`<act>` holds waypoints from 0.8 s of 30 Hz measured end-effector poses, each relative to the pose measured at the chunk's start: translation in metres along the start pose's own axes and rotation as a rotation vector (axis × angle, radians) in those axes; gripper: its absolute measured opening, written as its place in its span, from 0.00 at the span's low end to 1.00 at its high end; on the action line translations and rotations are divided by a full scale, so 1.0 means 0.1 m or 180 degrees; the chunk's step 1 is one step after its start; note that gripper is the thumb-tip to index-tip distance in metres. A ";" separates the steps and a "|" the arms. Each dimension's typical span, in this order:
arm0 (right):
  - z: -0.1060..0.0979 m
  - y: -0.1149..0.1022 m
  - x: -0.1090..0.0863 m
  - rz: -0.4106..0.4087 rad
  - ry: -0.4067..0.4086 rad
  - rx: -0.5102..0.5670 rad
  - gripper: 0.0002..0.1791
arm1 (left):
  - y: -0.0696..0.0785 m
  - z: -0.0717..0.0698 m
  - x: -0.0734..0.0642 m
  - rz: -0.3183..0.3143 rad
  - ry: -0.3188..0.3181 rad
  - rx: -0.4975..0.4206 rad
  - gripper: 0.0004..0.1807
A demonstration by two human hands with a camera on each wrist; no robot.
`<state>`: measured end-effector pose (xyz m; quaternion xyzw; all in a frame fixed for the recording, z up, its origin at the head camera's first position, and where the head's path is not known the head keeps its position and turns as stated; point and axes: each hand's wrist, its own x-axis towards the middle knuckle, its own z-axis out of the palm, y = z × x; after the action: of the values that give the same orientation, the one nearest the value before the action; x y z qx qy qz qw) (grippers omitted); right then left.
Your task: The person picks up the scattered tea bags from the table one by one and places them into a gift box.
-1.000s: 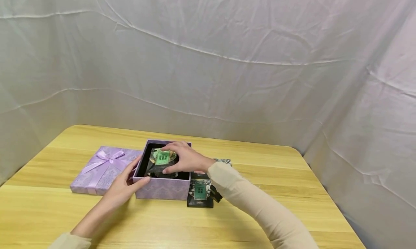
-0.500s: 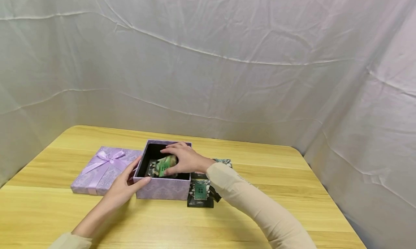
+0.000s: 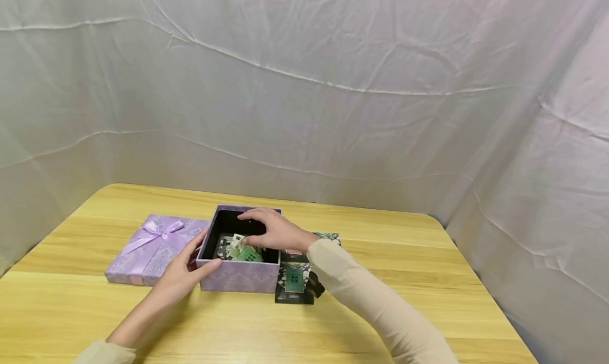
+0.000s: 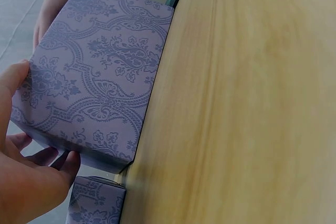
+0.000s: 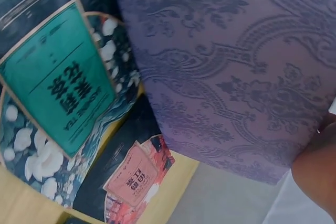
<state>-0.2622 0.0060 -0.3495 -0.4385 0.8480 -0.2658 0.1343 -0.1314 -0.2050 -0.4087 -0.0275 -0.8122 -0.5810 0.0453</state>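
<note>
A purple patterned gift box (image 3: 240, 277) with a black lining stands uncovered on the table. My left hand (image 3: 183, 269) holds its near left corner, thumb at the front rim and fingers along the left side; the left wrist view shows this grip too. Above the box's inside is my right hand (image 3: 278, 230), thumb and fingers spread apart with nothing between them. Below its thumb, a tea sachet with a green label (image 3: 249, 254) lies tilted in the box, among other dark sachets. The right wrist view catches only part of the right hand beside the box wall.
The box's lid (image 3: 152, 250), tied with a ribbon bow, lies to the left. Right of the box are a jasmine tea sachet (image 5: 60, 85), a sachet with a pink label (image 5: 134, 179) and more dark packets. A pale cloth (image 3: 304, 89) hangs behind the table (image 3: 380, 300).
The green-labelled sachet, held by my right hand a second ago, has dropped lower into the box and left its fingers. My left hand has stayed at the box corner.
</note>
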 end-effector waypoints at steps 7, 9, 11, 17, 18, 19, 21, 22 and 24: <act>-0.13 0.07 -0.12 0.0093 0.0299 0.0489 0.29 | 0.00 0.00 -0.01 -0.0007 0.0002 -0.0014 0.43; -0.18 0.11 -0.16 0.0133 0.0383 0.0548 0.28 | 0.00 -0.01 -0.01 -0.0011 0.0004 -0.0004 0.43; -0.24 0.16 -0.21 0.0169 0.0464 0.0586 0.27 | 0.00 -0.02 -0.01 -0.0013 0.0004 -0.0003 0.43; -0.30 0.37 -0.37 0.0254 0.0590 0.0642 0.28 | -0.01 -0.04 -0.02 -0.0044 0.0008 0.0009 0.43; -0.30 0.41 -0.39 0.0260 0.0611 0.0635 0.28 | -0.01 -0.05 -0.02 -0.0048 0.0009 0.0017 0.43; -0.30 0.45 -0.42 0.0272 0.0635 0.0630 0.28 | -0.01 -0.05 -0.03 -0.0049 0.0009 0.0028 0.43; -0.30 0.52 -0.46 0.0299 0.0680 0.0625 0.28 | -0.01 -0.05 -0.03 -0.0053 0.0008 0.0042 0.44; -0.29 0.55 -0.49 0.0329 0.0696 0.0622 0.27 | -0.01 -0.05 -0.03 -0.0052 0.0011 0.0046 0.44; -0.29 0.62 -0.53 0.0394 0.0733 0.0607 0.27 | -0.01 -0.05 -0.03 -0.0051 0.0013 0.0050 0.44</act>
<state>-0.2862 0.0881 -0.3611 -0.3372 0.8541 -0.3848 0.0933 -0.1288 -0.2101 -0.4087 -0.0195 -0.8169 -0.5749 0.0425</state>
